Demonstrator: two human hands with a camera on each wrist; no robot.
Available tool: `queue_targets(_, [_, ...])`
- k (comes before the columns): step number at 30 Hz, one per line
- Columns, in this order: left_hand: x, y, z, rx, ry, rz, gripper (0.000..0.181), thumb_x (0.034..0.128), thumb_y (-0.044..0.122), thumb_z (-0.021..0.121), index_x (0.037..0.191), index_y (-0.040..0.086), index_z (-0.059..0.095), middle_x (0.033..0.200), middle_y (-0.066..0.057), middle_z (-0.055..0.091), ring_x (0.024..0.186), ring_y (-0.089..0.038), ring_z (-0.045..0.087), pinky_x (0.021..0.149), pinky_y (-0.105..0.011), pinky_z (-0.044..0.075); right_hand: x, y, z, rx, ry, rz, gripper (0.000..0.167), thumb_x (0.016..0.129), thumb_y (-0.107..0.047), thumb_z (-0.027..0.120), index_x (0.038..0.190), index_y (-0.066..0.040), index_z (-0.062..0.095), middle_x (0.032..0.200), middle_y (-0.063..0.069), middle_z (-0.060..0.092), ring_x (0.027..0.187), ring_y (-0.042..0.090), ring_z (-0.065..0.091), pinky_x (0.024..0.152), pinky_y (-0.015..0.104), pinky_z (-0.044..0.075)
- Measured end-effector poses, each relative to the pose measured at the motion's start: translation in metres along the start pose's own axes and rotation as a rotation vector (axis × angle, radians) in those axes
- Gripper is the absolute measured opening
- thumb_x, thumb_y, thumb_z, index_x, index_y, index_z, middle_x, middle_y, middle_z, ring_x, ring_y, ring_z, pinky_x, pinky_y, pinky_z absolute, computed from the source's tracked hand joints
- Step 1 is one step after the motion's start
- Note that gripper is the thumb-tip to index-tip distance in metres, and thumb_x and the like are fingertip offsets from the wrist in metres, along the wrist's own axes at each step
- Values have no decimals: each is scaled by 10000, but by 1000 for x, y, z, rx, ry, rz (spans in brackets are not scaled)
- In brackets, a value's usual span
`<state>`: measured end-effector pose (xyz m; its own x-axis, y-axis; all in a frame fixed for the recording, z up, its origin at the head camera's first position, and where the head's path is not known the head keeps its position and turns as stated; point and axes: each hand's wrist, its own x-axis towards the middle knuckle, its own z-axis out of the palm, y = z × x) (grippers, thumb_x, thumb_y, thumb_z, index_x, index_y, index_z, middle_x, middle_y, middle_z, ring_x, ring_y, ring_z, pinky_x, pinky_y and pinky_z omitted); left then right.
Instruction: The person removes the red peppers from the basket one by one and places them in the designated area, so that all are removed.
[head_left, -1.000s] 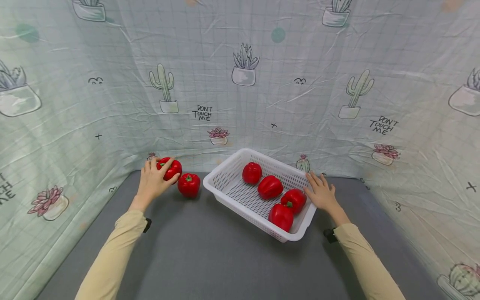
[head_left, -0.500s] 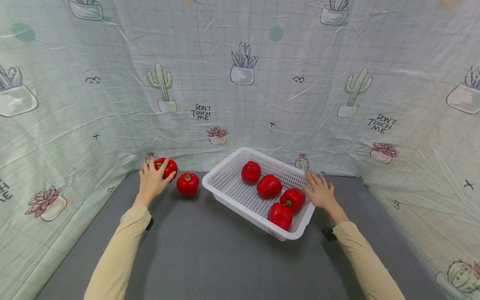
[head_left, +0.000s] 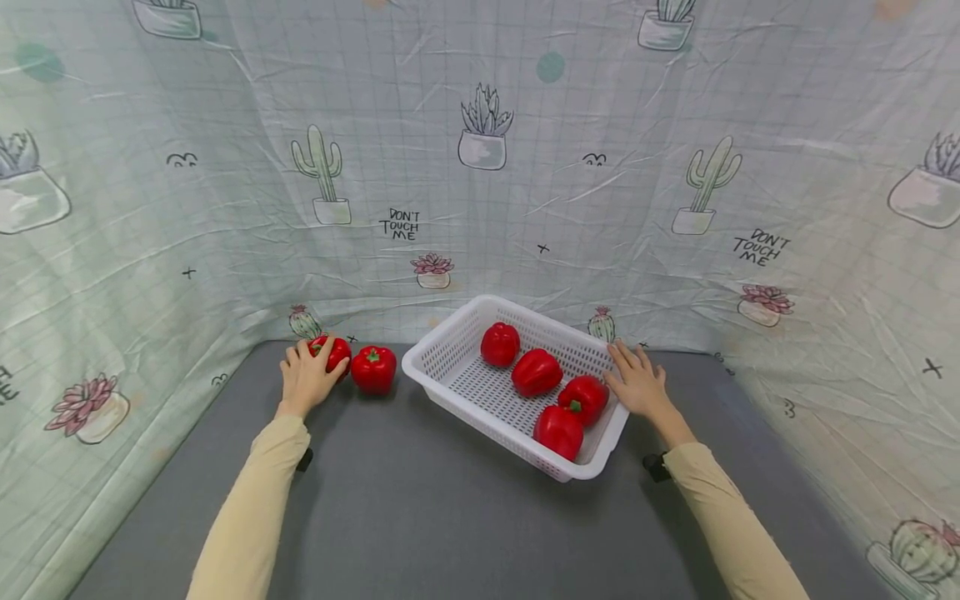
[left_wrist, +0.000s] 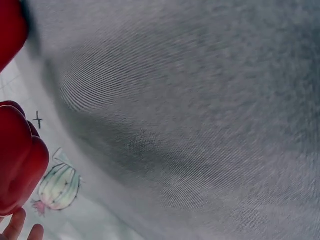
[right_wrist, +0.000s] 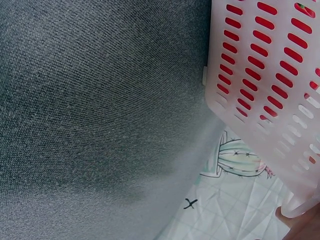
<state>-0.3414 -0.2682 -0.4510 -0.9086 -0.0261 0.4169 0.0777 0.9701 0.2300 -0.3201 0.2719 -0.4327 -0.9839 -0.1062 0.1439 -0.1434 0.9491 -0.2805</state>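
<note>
My left hand [head_left: 306, 379] grips a red bell pepper [head_left: 339, 354] from above, at the back left of the grey table. Fingertips [left_wrist: 15, 225] show against that pepper [left_wrist: 22, 162] in the left wrist view. Close on its right stands another red bell pepper [head_left: 373, 370], stem up. My right hand [head_left: 640, 383] rests with extended fingers on the right end of a white perforated basket [head_left: 480, 422]. In the right wrist view, part of that hand [right_wrist: 302, 227] touches the rim of the basket [right_wrist: 250, 75]. Whether the gripped pepper touches the table is hard to tell.
Several red bell peppers [head_left: 537, 372] lie in the basket, which stands at an angle on the grey table [head_left: 435, 517]. A curtain [head_left: 480, 217] printed with cacti hangs behind and along both sides of the table.
My left hand has carried its bell pepper down and slightly left, to beside the standing one. The right hand and the basket stay in place. The head view has shifted slightly.
</note>
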Motion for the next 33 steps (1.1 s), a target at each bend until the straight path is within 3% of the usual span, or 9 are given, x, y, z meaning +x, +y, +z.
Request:
queue_targets(12, [-8, -7, 8, 0, -51, -12, 558, 864, 387, 515, 1315, 84, 388, 1122, -350, 334, 991, -480, 315, 741, -611, 311, -1, -1, 0, 4, 5, -1, 566, 925, -324, 369, 1411, -80, 211, 1474, 175, 168, 1336, 425, 65, 968, 699, 45])
queue_targets(22, [-10, -12, 13, -11, -54, 29, 572, 827, 397, 574, 1269, 69, 416, 1099, -300, 355, 979, -439, 353, 673, -559, 372, -1, 0, 0, 19, 2, -9, 566, 927, -321, 370, 1413, -82, 205, 1476, 173, 161, 1337, 424, 55, 961, 701, 35])
queue_targets(27, [-11, -15, 12, -9, -94, 35, 624, 823, 401, 573, 1295, 51, 364, 1134, -322, 319, 1015, -463, 322, 723, -594, 345, 0, 1, 1, 17, 6, -8, 568, 925, -318, 372, 1412, -80, 207, 1474, 176, 166, 1337, 424, 57, 962, 702, 38])
queue_targets(33, [-13, -22, 10, 24, -191, 75, 790, 755, 373, 662, 1362, 67, 260, 1196, -324, 290, 1079, -471, 280, 786, -624, 298, 0, 2, 1, 8, 1, -1, 571, 927, -323, 368, 1415, -76, 202, 1478, 173, 156, 1340, 420, 44, 968, 699, 42])
